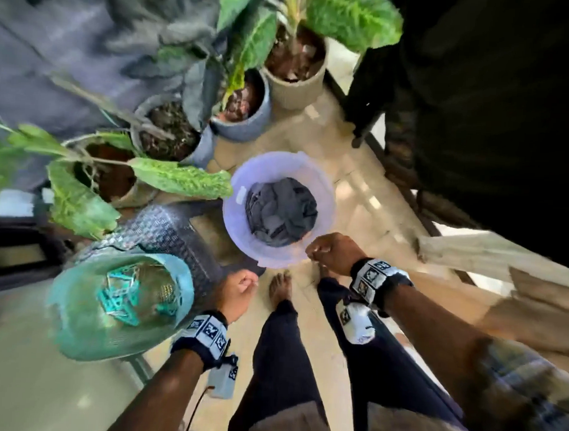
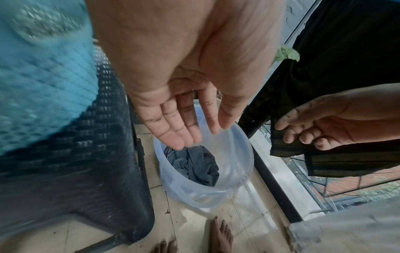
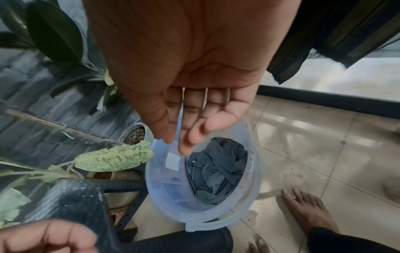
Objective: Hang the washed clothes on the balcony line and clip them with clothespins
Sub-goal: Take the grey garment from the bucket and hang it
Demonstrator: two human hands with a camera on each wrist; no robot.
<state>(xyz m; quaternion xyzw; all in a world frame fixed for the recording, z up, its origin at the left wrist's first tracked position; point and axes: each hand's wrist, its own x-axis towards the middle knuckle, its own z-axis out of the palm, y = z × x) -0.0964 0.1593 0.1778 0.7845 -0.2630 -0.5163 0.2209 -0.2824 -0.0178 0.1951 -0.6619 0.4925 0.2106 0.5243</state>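
Laundry bucket, wet clothes, pin basket: current positions

Translucent pale-blue plastic bucket (image 1: 278, 208) stands upright on the tiled floor, directly below both sets of fingertips; left fingers (image 2: 173, 130) hang over its near-left rim, right fingers (image 3: 190, 135) over its far rim. Inside, at the bottom, a crumpled grey garment (image 3: 216, 172) with a thin dark-red seam showing, well below the fingers, untouched. A dark, striped cloth (image 2: 324, 154) hangs just beyond the bucket, right behind the right-hand fingertips as seen from the left wrist; contact unclear. Teal mesh basket (image 1: 79, 321) holding teal clothespins (image 1: 125, 293) sits on a dark woven stool, left of the left fingers.
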